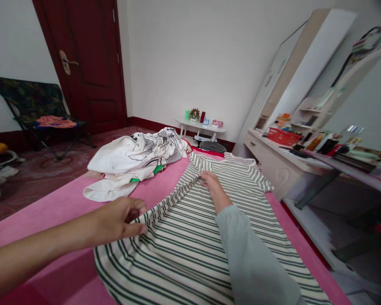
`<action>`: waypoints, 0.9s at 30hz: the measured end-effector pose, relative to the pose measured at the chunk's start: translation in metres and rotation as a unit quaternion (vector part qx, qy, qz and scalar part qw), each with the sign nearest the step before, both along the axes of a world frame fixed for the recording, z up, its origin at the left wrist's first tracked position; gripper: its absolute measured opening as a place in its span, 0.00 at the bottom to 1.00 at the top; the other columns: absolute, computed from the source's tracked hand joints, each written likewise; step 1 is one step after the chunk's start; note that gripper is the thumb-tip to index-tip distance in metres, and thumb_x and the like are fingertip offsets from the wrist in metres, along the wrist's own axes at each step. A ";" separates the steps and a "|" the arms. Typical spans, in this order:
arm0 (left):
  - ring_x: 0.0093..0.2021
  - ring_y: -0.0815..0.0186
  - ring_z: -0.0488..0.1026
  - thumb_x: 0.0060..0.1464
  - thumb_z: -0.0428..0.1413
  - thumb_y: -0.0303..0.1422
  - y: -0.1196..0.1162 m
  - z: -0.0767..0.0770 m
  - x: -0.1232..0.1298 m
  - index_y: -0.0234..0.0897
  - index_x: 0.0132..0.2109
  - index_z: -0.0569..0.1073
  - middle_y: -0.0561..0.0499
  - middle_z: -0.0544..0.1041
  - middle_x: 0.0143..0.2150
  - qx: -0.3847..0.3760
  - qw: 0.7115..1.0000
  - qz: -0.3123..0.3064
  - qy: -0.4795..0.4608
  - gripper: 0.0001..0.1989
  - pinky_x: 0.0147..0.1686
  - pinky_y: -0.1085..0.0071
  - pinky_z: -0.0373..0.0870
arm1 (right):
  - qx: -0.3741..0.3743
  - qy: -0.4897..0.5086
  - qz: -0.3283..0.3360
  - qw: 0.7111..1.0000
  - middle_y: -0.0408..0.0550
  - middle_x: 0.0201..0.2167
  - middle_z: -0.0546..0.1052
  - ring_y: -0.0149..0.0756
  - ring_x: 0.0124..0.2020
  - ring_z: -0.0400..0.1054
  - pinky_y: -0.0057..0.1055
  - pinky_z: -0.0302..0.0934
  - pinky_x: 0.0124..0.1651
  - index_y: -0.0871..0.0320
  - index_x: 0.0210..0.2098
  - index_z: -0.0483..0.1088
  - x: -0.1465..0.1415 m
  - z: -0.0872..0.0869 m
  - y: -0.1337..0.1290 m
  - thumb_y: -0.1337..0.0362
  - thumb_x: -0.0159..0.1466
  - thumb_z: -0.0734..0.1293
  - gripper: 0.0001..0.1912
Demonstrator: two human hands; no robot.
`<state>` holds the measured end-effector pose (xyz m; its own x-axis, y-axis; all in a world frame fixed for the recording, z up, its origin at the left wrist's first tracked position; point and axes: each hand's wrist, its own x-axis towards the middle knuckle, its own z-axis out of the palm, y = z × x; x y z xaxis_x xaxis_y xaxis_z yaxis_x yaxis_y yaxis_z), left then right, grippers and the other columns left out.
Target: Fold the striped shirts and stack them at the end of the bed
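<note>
A cream garment with dark green stripes point(190, 237) lies spread over the pink bed cover point(60, 207). My left hand point(127, 218) pinches its left edge near the lower end, lifting the cloth into a fold. Farther up that same edge, my right hand point(209, 182) is closed on the fabric close to the shoulder. The raised edge runs between both hands. A short striped sleeve point(260, 178) lies flat on the far right. Beyond my left hand is a heap of white and black patterned clothes point(139, 152), with a bit of green cloth showing.
A dressing table point(273, 156) with a red basket point(284, 136) and bottles stands at the right. A low white shelf point(200, 124) is by the far wall. At the left are a camouflage folding chair point(34, 101) and a dark red door point(92, 63).
</note>
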<state>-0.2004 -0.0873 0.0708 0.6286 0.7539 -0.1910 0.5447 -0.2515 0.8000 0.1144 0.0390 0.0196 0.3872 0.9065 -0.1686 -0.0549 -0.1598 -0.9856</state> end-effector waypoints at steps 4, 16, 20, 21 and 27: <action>0.25 0.73 0.60 0.52 0.55 0.42 -0.018 0.030 0.028 0.36 0.31 0.63 0.58 0.64 0.25 -0.021 0.999 -0.009 -0.041 0.14 0.25 0.77 0.57 | 0.108 0.134 -0.029 0.985 0.47 0.45 0.75 0.35 0.45 0.69 0.30 0.69 0.41 0.56 0.41 0.70 0.008 -0.013 -0.003 0.63 0.51 0.70 0.18; 0.26 0.73 0.64 0.45 0.58 0.31 -0.051 0.012 0.118 0.38 0.44 0.74 0.56 0.69 0.28 -0.113 0.979 -0.161 0.049 0.16 0.23 0.80 0.59 | 0.153 0.255 -0.058 0.953 0.42 0.25 0.75 0.34 0.33 0.70 0.32 0.69 0.37 0.59 0.31 0.70 0.028 -0.018 0.000 0.69 0.44 0.73 0.15; 0.24 0.69 0.70 0.48 0.58 0.35 -0.011 0.005 0.148 0.36 0.41 0.76 0.53 0.73 0.26 -0.293 0.901 -0.301 0.105 0.12 0.22 0.76 0.66 | 0.161 0.249 -0.057 0.953 0.43 0.28 0.76 0.35 0.35 0.71 0.32 0.69 0.39 0.59 0.31 0.71 0.029 -0.022 0.000 0.69 0.43 0.74 0.15; 0.25 0.67 0.72 0.50 0.56 0.35 0.004 0.005 0.155 0.36 0.40 0.76 0.52 0.74 0.27 -0.280 0.907 -0.297 0.101 0.11 0.24 0.74 0.68 | 0.164 0.241 -0.057 0.955 0.44 0.29 0.76 0.36 0.36 0.71 0.32 0.69 0.39 0.59 0.31 0.71 0.028 -0.022 0.000 0.68 0.43 0.74 0.15; 0.58 0.59 0.66 0.56 0.48 0.28 0.100 -0.032 0.183 0.33 0.60 0.65 0.41 0.69 0.58 0.315 0.946 0.043 0.057 0.23 0.56 0.64 0.63 | 0.159 0.196 -0.058 0.966 0.46 0.33 0.77 0.38 0.40 0.72 0.33 0.68 0.42 0.58 0.38 0.70 0.026 -0.024 0.002 0.63 0.44 0.74 0.21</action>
<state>-0.0179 0.0127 0.0389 0.5621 0.7879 0.2515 0.6581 -0.6103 0.4410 0.1402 0.0413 -0.0041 0.4522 0.8908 -0.0443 -0.4340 0.1763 -0.8835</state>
